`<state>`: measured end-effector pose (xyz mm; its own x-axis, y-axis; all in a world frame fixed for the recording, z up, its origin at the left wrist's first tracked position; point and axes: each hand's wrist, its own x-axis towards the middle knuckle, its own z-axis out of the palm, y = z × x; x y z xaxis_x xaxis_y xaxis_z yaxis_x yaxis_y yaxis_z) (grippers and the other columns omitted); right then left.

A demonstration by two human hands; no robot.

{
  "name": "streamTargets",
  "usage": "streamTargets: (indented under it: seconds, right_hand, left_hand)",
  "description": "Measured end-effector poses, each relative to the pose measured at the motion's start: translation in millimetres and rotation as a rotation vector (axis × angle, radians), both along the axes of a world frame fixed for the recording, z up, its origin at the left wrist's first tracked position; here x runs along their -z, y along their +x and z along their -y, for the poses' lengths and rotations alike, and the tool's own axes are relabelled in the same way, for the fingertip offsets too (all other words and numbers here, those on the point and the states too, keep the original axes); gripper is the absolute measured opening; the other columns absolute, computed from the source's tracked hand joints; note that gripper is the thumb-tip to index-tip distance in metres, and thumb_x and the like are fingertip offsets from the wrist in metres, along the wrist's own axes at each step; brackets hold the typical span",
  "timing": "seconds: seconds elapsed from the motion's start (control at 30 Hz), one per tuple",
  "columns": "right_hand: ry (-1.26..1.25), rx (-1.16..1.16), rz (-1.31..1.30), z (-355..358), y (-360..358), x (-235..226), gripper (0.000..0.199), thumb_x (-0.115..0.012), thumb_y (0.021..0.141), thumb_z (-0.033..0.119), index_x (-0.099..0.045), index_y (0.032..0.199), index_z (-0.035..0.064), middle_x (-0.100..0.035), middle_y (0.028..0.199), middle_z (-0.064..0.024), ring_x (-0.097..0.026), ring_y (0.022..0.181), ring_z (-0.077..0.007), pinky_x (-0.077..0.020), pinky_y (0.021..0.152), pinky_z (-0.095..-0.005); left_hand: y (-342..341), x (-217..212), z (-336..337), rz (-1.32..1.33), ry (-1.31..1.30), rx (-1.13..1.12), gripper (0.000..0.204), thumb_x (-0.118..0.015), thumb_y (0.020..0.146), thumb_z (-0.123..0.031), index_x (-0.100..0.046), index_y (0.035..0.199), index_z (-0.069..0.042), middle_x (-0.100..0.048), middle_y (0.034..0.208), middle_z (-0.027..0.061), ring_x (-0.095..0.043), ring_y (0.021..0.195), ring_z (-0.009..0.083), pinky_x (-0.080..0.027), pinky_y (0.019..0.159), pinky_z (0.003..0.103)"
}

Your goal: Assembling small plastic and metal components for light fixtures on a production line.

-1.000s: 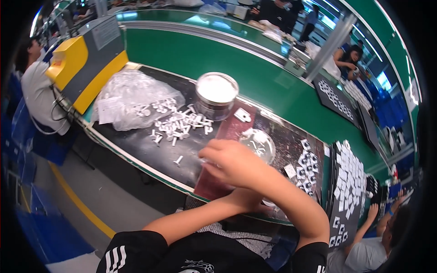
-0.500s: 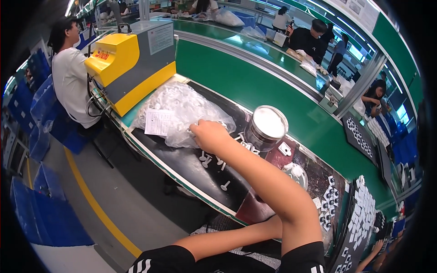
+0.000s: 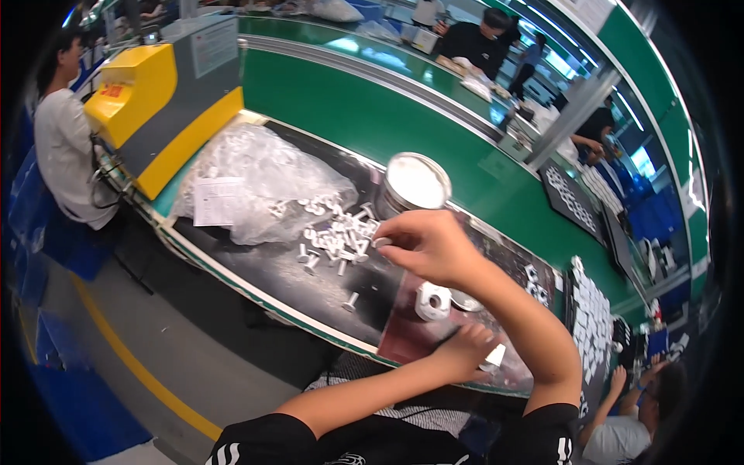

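Note:
My right hand (image 3: 434,246) is closed in a pinch on a small white plastic piece (image 3: 382,242), above the right edge of a pile of white T-shaped plastic pins (image 3: 339,236). Lower down, near the table's front edge, my left hand (image 3: 467,350) has its fingers bent against a small white square part (image 3: 494,357) and seems to grip it; blur softens the detail. Between both arms stands a white roll-like thing with dark holes (image 3: 433,301), on a dark red mat (image 3: 399,322). A clear plastic bag (image 3: 263,174) of white parts lies left of the pile.
An open tin (image 3: 416,184) with white contents stands behind my right hand. A yellow and grey machine (image 3: 167,97) is at the table's left end. White parts in rows (image 3: 593,314) lie at right. Co-workers sit left, across the bench and lower right.
My right hand has moved right, away from the bag, with a small white piece in its fingers. The pile and my left hand have come into sight. The whole view has shifted.

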<state>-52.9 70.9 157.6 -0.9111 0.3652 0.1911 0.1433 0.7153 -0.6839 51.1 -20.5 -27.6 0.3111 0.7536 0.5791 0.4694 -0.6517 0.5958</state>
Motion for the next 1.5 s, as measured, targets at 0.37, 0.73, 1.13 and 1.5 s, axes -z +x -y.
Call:
streamTargets:
  seconds: [0.37, 0.73, 1.13, 1.5]
  right_hand:
    - [0.256, 0.502, 0.076, -34, 189, -17, 0.023, -0.083, 0.086, 0.006, -0.075, 0.108, 0.0042, -0.068, 0.105, -0.0084, -0.064, 0.087, -0.0171, -0.0518, 0.071, -0.0323]
    - [-0.137, 0.516, 0.271, -49, 207, 7, 0.019, -0.073, 0.092, 0.001, -0.063, 0.109, -0.0013, -0.072, 0.079, -0.0116, -0.072, 0.066, -0.0161, -0.0547, 0.056, -0.0311]
    - [0.178, 0.444, 0.275, -86, 179, 36, 0.033, -0.077, 0.081, -0.001, -0.075, 0.114, 0.0001, -0.076, 0.088, -0.0168, -0.074, 0.080, -0.0275, -0.0589, 0.077, -0.0370]
    - [0.470, 0.420, 0.298, -92, 176, 61, 0.022, -0.079, 0.080, 0.002, -0.067, 0.099, 0.0016, -0.075, 0.090, -0.0174, -0.074, 0.087, -0.0377, -0.0578, 0.077, -0.0454]
  left_hand:
    - [-11, -29, 2, -0.051, -0.093, 0.025, 0.079, -0.085, 0.077, -0.036, -0.053, 0.142, -0.006, -0.063, 0.128, 0.0168, -0.055, 0.124, 0.0366, -0.043, 0.106, 0.050]
    - [-15, -31, 1, -0.061, -0.144, 0.020, 0.080, -0.087, 0.077, -0.037, -0.052, 0.143, -0.007, -0.064, 0.128, 0.0176, -0.056, 0.123, 0.0369, -0.044, 0.107, 0.048]
    - [-14, -27, 1, 0.027, -0.053, 0.006, 0.085, -0.088, 0.072, -0.031, -0.051, 0.143, -0.001, -0.063, 0.122, 0.0163, -0.056, 0.117, 0.0352, -0.044, 0.103, 0.046]
    - [-12, -27, 6, 0.033, -0.056, 0.022, 0.083, -0.088, 0.073, -0.028, -0.051, 0.143, 0.000, -0.061, 0.126, 0.0180, -0.056, 0.117, 0.0358, -0.044, 0.104, 0.047]
